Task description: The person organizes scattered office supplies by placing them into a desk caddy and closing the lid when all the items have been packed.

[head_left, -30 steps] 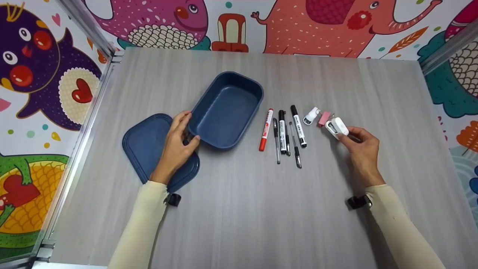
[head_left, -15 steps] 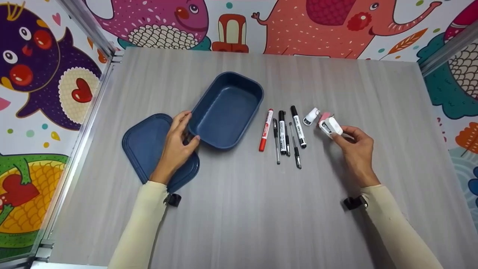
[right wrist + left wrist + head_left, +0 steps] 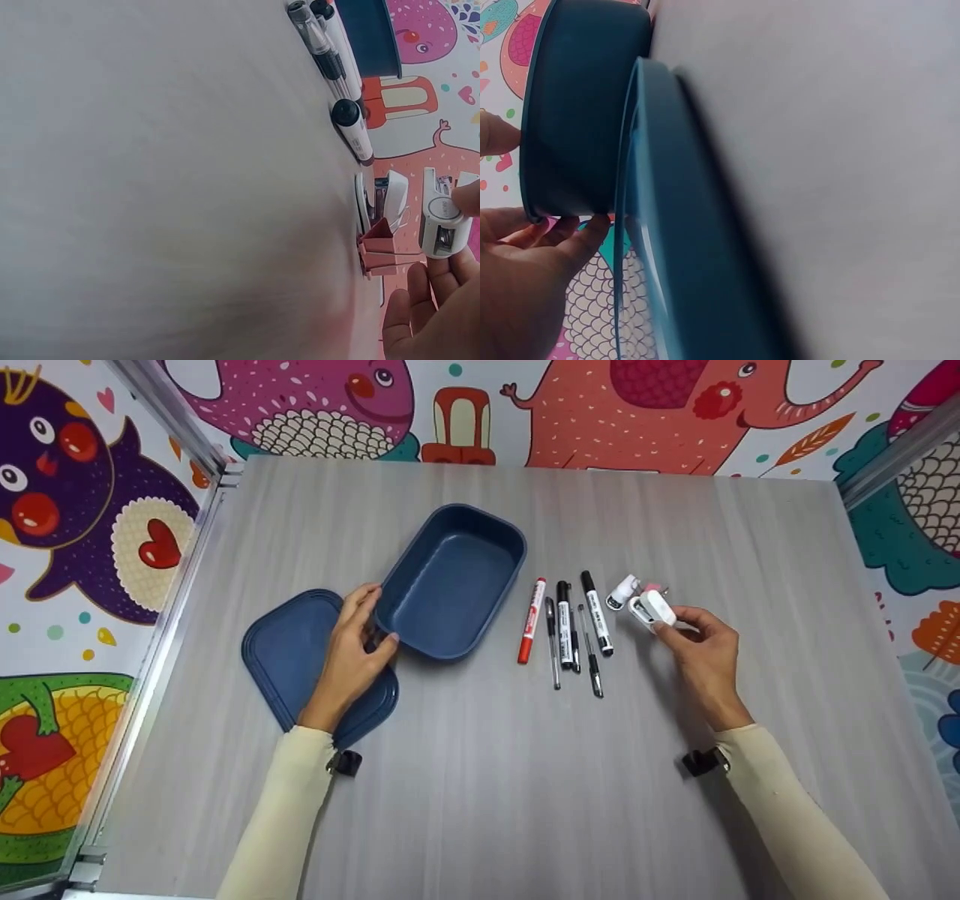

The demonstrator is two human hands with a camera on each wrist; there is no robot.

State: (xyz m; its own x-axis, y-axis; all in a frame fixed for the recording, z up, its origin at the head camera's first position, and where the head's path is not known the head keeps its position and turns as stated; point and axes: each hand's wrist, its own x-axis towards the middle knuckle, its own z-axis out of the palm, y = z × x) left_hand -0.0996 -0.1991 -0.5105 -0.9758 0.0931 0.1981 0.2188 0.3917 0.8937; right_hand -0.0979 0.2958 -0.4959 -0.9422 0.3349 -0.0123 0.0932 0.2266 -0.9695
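From where I sit, the dark blue rectangular plastic box (image 3: 452, 580) stands open and bare inside at about 11 o'clock from the bench (image 3: 480, 780) centre, so I judge the packing barely begun: nothing is in it yet. Its matching dark blue flat lid (image 3: 300, 649) lies off, at the box's 7 o'clock, tucked partly under the box's near corner as the left wrist view shows. My left hand (image 3: 352, 649) grips that near corner, thumb on the rim and fingers (image 3: 570, 232) curled under the wall, steadying it. My right hand (image 3: 694, 649) pinches a small white stapler-like plastic gadget (image 3: 651, 610) between thumb and fingertips, lifted just clear of the bench at roughly 2 o'clock from centre, well apart from the box; this is the one item in hand. Left on the bench, as I read it, is everything else: a red marker (image 3: 531, 619), two black-and-white markers (image 3: 596, 612), and slim dark pens (image 3: 553, 643) lying in a row at the box's 3 o'clock, plus a small white correction-tape-like piece (image 3: 622, 591) and a pink binder clip (image 3: 379, 251) just beside the gadget. The lid would go on last, I reckon.
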